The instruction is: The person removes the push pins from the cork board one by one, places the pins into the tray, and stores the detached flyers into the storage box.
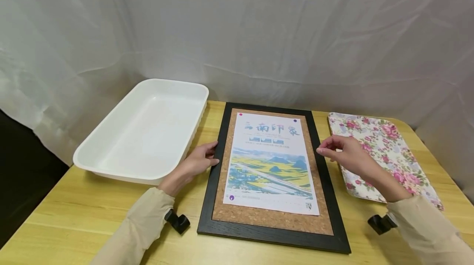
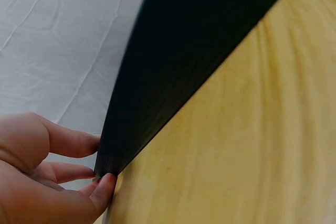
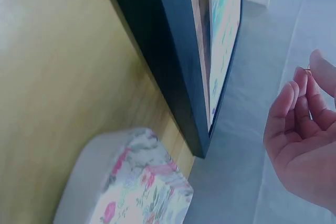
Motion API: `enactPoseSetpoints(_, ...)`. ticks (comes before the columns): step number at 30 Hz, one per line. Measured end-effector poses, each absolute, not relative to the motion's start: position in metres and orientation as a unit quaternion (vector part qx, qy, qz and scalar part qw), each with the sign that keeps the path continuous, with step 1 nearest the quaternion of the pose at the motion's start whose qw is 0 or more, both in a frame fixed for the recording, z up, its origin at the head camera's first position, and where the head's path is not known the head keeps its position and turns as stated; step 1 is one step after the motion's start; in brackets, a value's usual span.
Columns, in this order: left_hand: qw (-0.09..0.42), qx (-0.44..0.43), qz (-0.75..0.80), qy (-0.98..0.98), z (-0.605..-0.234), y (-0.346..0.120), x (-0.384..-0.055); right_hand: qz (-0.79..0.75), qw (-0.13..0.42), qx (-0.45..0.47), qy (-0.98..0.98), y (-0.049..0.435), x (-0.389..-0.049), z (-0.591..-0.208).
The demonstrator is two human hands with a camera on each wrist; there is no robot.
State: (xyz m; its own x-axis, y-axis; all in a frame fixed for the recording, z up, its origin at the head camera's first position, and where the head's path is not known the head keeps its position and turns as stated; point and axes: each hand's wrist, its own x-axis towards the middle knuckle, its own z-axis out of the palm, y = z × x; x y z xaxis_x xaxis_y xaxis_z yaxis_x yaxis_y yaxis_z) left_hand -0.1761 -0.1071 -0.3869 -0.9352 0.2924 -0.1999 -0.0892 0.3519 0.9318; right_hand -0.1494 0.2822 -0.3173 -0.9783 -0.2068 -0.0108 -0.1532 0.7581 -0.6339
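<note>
Wooden tabletop (image 1: 66, 211) is bearing the corkboard (image 1: 274, 218); your left hand (image 1: 195, 162) is touching its frame (image 1: 274, 235), fingers unclenched; your right hand (image 1: 346, 152) is pinching a tiny pin (image 3: 307, 69).

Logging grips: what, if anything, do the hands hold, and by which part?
Left hand: black frame, by its left edge. Right hand: a tiny thing, pinched, too small to tell what or which part.

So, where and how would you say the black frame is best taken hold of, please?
I'd grip its two long side rails, coming in low from the outer left and right. The black frame lies flat on the table, its rails' outer sides look exposed, the left hand touches the left one, and that should spare the paper inside.
</note>
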Motion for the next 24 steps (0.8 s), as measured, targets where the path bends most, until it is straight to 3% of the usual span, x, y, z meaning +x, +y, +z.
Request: enactPoseSetpoints(24, 0.169, 0.066, 0.567, 0.804, -0.388, -0.108, -0.177, -0.349, 0.013, -0.015, 0.937, 0.312, -0.208, -0.322)
